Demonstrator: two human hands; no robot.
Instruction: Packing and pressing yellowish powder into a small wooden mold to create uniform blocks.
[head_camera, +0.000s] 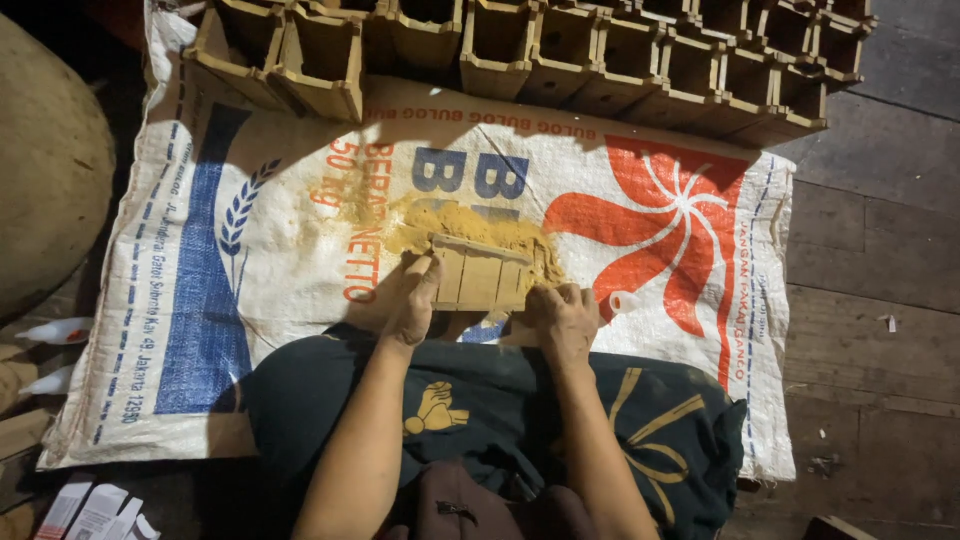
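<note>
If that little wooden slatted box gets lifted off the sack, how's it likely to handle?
The wooden box looks stiff: its slats hold flat between the left hand and right hand. It is probably light for its size, being thin slats. The yellow powder heaped against it would likely spill or cling, leaving the surfaces dusty and perhaps slippery. Its flat sides make rolling unlikely.

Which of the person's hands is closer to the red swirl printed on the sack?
Right. The right hand sits just beside the red swirl, at its lower left; the left hand is farther away, across the small wooden box.
</note>
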